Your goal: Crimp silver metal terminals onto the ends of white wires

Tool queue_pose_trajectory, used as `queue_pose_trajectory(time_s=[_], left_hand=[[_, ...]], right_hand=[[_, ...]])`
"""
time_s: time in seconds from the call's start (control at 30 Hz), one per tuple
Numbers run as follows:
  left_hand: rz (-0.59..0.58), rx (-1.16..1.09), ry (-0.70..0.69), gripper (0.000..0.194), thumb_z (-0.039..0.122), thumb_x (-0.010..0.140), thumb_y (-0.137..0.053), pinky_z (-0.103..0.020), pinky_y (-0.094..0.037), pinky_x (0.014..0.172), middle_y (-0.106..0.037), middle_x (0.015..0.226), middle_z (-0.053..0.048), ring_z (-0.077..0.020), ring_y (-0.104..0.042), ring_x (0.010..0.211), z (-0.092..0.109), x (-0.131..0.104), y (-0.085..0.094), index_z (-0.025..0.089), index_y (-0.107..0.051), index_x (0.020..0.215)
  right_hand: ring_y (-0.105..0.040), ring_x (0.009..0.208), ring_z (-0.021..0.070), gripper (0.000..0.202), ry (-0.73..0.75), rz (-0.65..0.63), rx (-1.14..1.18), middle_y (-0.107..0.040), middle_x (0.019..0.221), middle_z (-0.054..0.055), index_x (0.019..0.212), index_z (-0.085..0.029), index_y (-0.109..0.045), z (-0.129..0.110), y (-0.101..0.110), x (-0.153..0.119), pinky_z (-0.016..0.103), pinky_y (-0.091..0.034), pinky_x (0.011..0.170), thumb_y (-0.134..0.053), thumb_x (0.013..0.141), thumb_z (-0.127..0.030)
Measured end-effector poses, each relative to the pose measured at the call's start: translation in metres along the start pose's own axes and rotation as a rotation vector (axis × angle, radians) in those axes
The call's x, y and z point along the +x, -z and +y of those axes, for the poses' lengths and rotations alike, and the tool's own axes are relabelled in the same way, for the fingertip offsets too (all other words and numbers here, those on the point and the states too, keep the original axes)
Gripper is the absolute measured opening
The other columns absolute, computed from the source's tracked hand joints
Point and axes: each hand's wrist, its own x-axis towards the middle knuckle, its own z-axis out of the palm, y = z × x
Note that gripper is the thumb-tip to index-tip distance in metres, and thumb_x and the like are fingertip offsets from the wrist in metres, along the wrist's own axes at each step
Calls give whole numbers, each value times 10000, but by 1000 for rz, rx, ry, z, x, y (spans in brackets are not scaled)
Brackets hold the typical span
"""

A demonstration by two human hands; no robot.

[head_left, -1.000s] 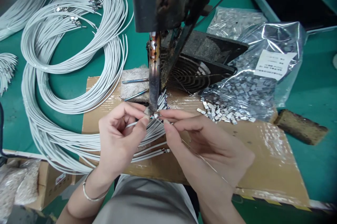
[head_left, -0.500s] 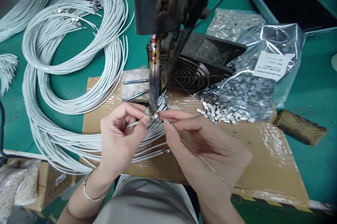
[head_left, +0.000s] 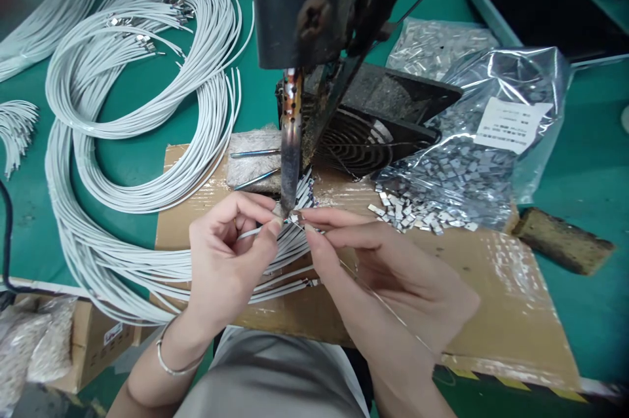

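Observation:
Under the tip of a mounted soldering iron (head_left: 289, 162), my left hand (head_left: 233, 247) pinches a white wire (head_left: 249, 232) close to its end. Closed from the other side, my right hand (head_left: 388, 274) pinches a thin strand of solder wire (head_left: 393, 314) that trails back below the palm. Between my fingertips sits a small shiny metal terminal (head_left: 295, 217), at or very near the iron's tip; whether they touch I cannot tell. More white wires (head_left: 289, 247) lie beneath both hands on a cardboard sheet (head_left: 491, 300).
Coiled white wire bundles (head_left: 118, 123) fill the left side. Loose metal terminals (head_left: 417, 213) spill from a clear bag (head_left: 531, 90). Behind the iron stands a black fan (head_left: 363, 136). A phone (head_left: 550, 5), a brown sponge block (head_left: 563, 240) and two metal rods (head_left: 255, 153) lie around.
The whole view has shifted slightly. Both hands keep their pinches near the iron's tip, with hardly any visible movement.

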Motion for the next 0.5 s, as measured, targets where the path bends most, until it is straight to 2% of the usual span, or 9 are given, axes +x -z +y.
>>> queue_pose_trajectory(time_s=[0.3, 0.5], left_hand=[[1, 4, -28, 149, 44, 815, -804, -156, -386, 496, -756, 872, -17, -54, -518, 575, -1, -2, 1, 175, -779, 748], [-9, 21, -15, 144, 65, 827, -808, -164, -356, 487, -764, 880, -17, -50, -476, 565, -2, -1, 3, 178, -775, 744]], right_hand=[[-811, 944, 169, 254, 65, 2, -37, -846, 1020, -36, 936, -276, -794, 1, -1, 1, 296, -640, 865, -793, 906, -24], [-821, 927, 162, 253, 84, -27, -79, -850, 1016, -45, 937, -288, -783, 1, 0, 1, 291, -648, 845, -789, 914, -36]])
